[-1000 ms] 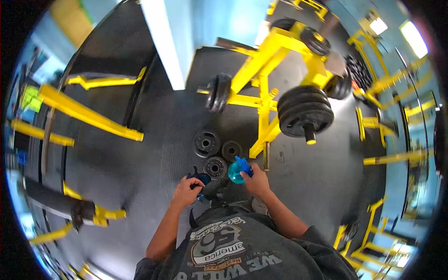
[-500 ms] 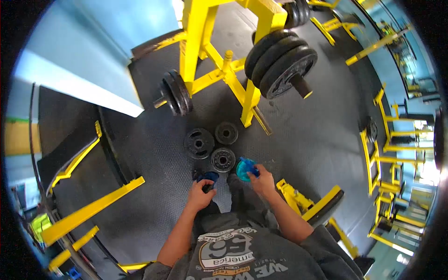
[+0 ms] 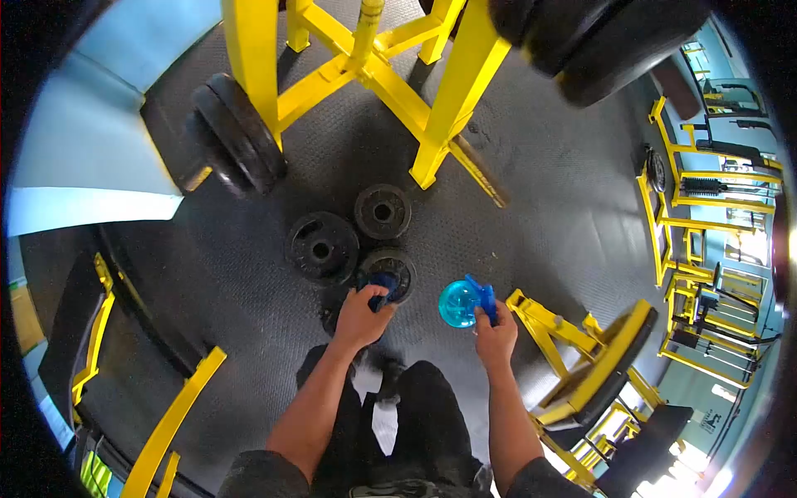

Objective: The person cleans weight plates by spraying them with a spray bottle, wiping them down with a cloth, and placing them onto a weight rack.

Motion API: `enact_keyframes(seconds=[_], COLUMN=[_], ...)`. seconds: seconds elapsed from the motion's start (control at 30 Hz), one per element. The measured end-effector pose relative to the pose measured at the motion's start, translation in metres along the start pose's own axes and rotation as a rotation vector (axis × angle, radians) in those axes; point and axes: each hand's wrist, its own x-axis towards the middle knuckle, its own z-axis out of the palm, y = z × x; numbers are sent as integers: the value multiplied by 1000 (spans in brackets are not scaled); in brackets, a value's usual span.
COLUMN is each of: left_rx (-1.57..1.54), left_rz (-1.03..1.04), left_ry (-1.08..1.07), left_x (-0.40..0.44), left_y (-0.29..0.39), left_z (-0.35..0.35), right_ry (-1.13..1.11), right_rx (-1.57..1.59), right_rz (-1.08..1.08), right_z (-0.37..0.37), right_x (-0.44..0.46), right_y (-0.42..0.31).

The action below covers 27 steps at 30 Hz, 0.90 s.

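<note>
A person's right hand [image 3: 496, 339] is gripping a spray bottle [image 3: 457, 305] above the floor [image 3: 548, 224], its axis slanting, turquoise body leaning left, blue head tip pointing forward. The left hand [image 3: 364, 319] is clutching a dark-blue cloth [image 3: 383, 281] over a weight plate [image 3: 406, 272].

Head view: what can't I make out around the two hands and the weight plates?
Head view throughout:
Dark blue item: partly covered by the left hand; full shape unclear.
Blue top of the teal bottle: partly covered by the right hand.
Nearest floor plate: partly hidden by left hand and item; markings too small.
Upper-right plates: cut off by the top edge, blurred.
</note>
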Motion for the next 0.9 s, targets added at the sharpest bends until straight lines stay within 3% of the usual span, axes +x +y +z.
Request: enact_keyframes(seconds=[0.03, 0.07, 0.1, 0.2, 0.23, 0.37, 0.43, 0.6, 0.77, 0.83, 0.87, 0.9], left_rx=[2, -31, -63, -3, 39, 0, 102, 170, 146, 352, 395, 395], left_rz=[6, 47, 86, 189, 241, 334, 289, 356, 437, 373, 298, 293], left_ry=[3, 25, 40, 79, 72, 213, 164, 214, 88, -172, -189, -192], left_x=[24, 49, 71, 133, 145, 162, 174, 186, 186, 190, 189, 189], left_y=[-13, -24, -36, -63, -63, -40, -42, -38, -38, -50, -49, -48], left_z=[11, 20, 30, 55, 56, 55, 62, 79, 113, 112, 113, 115], right_ry=[63, 13, 20, 125, 129, 198, 244, 182, 153, 270, 119, 114], right_rx=[88, 113, 121, 23, 23, 93, -40, 165, 210, 133, 63, 63], right_rz=[-67, 110, 110, -137, -118, -144, -211, -215, -175, -549, -514, -509], right_z=[19, 33, 53, 105, 117, 149, 167, 229, 249, 258, 248, 248], right_x=[10, 19, 33, 74, 82, 117, 135, 189, 192, 203, 203, 208], right_y=[13, 25, 46, 112, 125, 133, 149, 194, 225, 243, 245, 249])
